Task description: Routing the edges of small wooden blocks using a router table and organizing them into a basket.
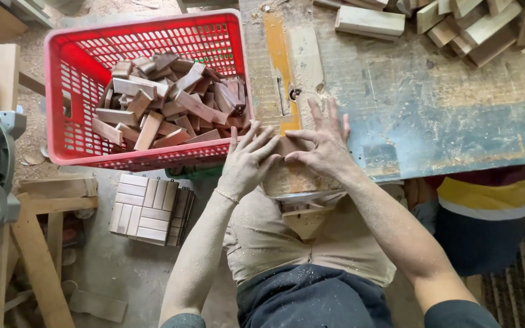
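Dark sleeves, beige shorts (sawdust-dusted), thin bracelet (226, 195) at left wrist.

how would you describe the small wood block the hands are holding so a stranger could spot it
Start at the red plastic crate heaped with reddish blocks, then move right to the worn table's near edge. There the left hand and right hand pinch one small wood block, the only one held, apart from the heap.

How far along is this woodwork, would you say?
Plenty looks done: the red crate holds a heap of cut brown blocks. In hand: left hand and right hand press a small wood piece at the table edge. Left: pale offcuts piled on the table.
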